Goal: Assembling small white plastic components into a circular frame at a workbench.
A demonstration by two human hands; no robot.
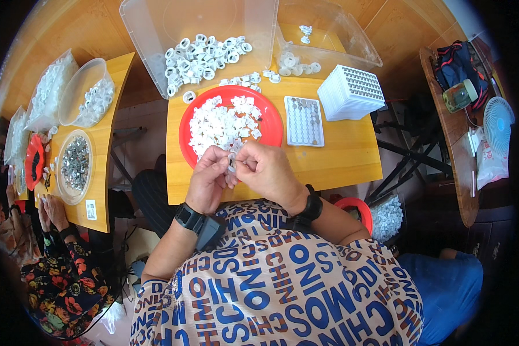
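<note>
My left hand (210,177) and my right hand (266,171) meet over the near rim of a red plate (275,122). Pinched between their fingertips is a small round white plastic part (232,163) with a dark middle, partly hidden by the fingers. Many small white plastic pieces (216,124) are heaped on the plate, just beyond my hands. To the right of the plate lies a white tray (304,142) with rows of round pockets, some holding greyish pieces.
Behind the plate, a clear bin (150,52) holds white round parts (205,57). A stack of white trays (343,95) and another clear bin (352,49) stand at the right. Left, a person's hands (53,212) rest at a neighbouring table near a tub of metal parts (76,161).
</note>
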